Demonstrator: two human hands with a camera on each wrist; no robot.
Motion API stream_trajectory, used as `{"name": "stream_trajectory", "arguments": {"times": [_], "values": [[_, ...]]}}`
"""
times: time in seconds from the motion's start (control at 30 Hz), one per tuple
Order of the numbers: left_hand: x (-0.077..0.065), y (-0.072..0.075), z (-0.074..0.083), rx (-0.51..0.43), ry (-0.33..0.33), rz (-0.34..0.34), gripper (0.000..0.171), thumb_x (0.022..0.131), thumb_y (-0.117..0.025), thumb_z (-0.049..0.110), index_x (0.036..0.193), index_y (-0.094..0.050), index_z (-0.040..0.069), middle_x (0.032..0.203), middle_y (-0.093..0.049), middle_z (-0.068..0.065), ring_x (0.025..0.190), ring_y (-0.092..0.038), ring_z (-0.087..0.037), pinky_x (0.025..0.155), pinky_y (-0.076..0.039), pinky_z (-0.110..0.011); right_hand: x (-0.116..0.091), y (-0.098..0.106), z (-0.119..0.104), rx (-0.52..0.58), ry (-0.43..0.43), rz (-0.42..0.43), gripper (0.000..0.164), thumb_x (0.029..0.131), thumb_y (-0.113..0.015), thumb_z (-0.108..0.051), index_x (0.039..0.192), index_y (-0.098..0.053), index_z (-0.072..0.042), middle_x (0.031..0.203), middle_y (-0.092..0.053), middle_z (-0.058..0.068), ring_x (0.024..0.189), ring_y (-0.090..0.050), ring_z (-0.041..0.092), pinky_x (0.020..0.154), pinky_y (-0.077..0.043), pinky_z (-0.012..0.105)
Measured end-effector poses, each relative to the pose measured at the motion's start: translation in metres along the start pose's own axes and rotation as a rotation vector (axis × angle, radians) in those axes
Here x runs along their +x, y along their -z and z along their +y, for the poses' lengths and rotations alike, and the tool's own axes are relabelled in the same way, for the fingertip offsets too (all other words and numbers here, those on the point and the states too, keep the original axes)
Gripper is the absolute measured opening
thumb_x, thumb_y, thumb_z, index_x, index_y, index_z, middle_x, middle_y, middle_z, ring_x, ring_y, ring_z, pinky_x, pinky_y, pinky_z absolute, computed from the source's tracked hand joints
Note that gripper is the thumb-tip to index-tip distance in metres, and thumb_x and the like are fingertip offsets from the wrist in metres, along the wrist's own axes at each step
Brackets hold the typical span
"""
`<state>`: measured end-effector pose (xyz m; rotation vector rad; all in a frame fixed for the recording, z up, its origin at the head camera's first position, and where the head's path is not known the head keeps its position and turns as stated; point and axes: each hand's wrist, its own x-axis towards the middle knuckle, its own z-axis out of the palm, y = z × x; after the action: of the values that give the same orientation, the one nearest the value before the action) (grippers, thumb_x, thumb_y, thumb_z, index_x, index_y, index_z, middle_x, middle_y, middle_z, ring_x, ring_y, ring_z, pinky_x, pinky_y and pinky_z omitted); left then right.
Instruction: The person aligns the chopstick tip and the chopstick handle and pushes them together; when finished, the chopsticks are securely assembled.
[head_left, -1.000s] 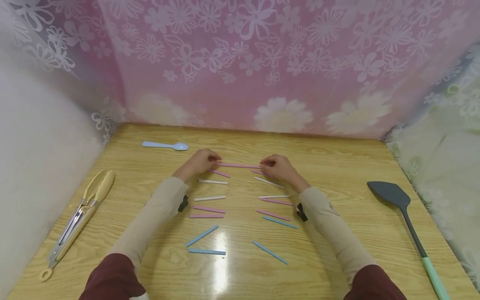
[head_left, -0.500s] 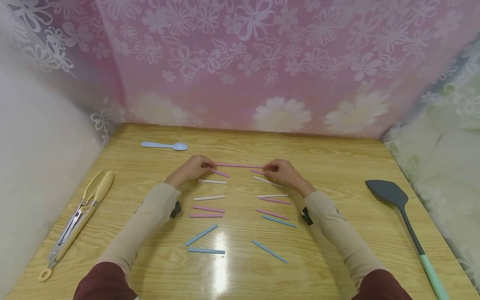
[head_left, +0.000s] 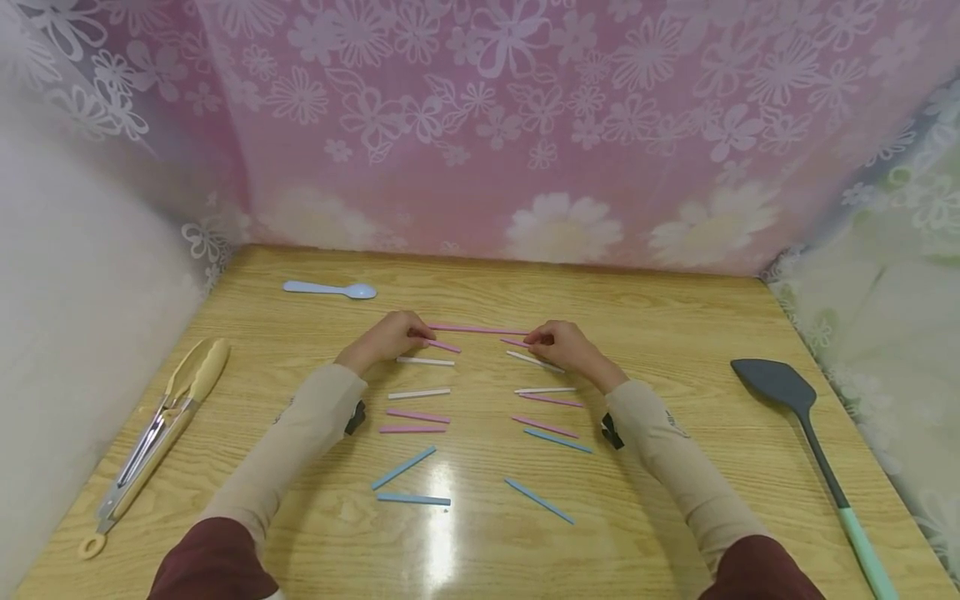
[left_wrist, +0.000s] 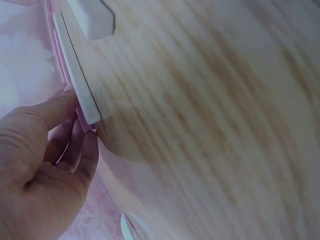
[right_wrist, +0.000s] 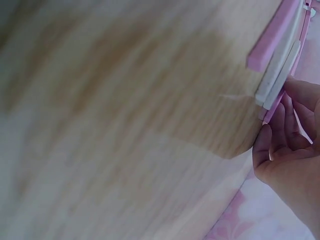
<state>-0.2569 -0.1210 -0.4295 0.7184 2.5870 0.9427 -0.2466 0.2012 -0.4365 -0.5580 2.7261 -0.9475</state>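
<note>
On the wooden table (head_left: 480, 550), the left hand (head_left: 388, 337) pinches the outer end of a short pink stick (head_left: 445, 347) between thumb and fingers, and the right hand (head_left: 567, 346) pinches another pink stick (head_left: 513, 342) the same way, its fingers curled in at that stick's outer end. Both sticks lie at the far end of two columns, and just behind them a long pink strip (head_left: 480, 329) spans the gap between the hands. Nearer the person, each column has white sticks (head_left: 419, 394), more pink sticks (head_left: 412, 430) and blue sticks (head_left: 414, 499). A light-blue spoon (head_left: 330, 289) lies beyond the left hand, tongs (head_left: 161, 442) at the table's left, and a dark spatula (head_left: 810, 425) at its right.
</note>
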Motion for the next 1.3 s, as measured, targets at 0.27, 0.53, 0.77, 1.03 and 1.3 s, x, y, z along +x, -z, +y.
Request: {"name": "stream_trajectory", "arguments": {"times": [0.27,0.53,0.77,1.03,1.3], "values": [[0.001,-0.002,0.0,-0.01,0.019,0.009,0.019,0.094,-0.058,0.004,0.108,-0.07,-0.001,0.109,-0.063,-0.016,0.101,-0.057,-0.027,0.087,-0.049,-0.038,-0.001,0.001,0.0,0.005,0.008,0.009,0.016,0.091,-0.062,-0.007,0.101,-0.071,0.001,0.097,-0.067,0.015,0.081,-0.056,0.02,0.072,-0.047,0.031],[-0.004,-0.002,0.008,-0.035,-0.018,0.046,0.02,0.094,-0.059,0.007,0.11,-0.068,-0.001,0.11,-0.063,-0.016,0.105,-0.057,-0.029,0.092,-0.048,-0.041,-0.005,0.0,-0.003,0.067,-0.007,0.014,0.017,0.091,-0.063,-0.011,0.103,-0.071,-0.001,0.099,-0.067,0.013,0.087,-0.059,0.022,0.078,-0.051,0.037],[-0.006,-0.002,0.016,-0.067,-0.036,0.059,0.02,0.094,-0.058,0.007,0.111,-0.068,0.0,0.115,-0.063,-0.017,0.109,-0.057,-0.03,0.093,-0.048,-0.042,-0.008,-0.001,-0.013,0.104,0.018,0.013,0.019,0.092,-0.064,-0.014,0.106,-0.07,-0.002,0.094,-0.065,0.009,0.087,-0.058,0.02,0.081,-0.051,0.037],[-0.001,-0.005,0.02,-0.058,-0.058,0.064,0.02,0.094,-0.058,0.006,0.111,-0.067,0.0,0.114,-0.064,-0.016,0.104,-0.059,-0.028,0.089,-0.05,-0.039,-0.007,-0.004,-0.031,0.094,0.099,0.031,0.016,0.091,-0.065,-0.01,0.103,-0.07,-0.001,0.09,-0.065,0.008,0.083,-0.059,0.019,0.08,-0.053,0.037],[0.002,-0.006,0.018,-0.076,-0.055,0.064,0.02,0.094,-0.058,0.006,0.111,-0.068,0.001,0.111,-0.065,-0.012,0.1,-0.059,-0.024,0.087,-0.05,-0.036,-0.004,-0.005,-0.036,0.098,0.095,0.016,0.016,0.091,-0.064,-0.01,0.103,-0.07,-0.001,0.092,-0.066,0.009,0.084,-0.059,0.019,0.079,-0.053,0.035]]}}
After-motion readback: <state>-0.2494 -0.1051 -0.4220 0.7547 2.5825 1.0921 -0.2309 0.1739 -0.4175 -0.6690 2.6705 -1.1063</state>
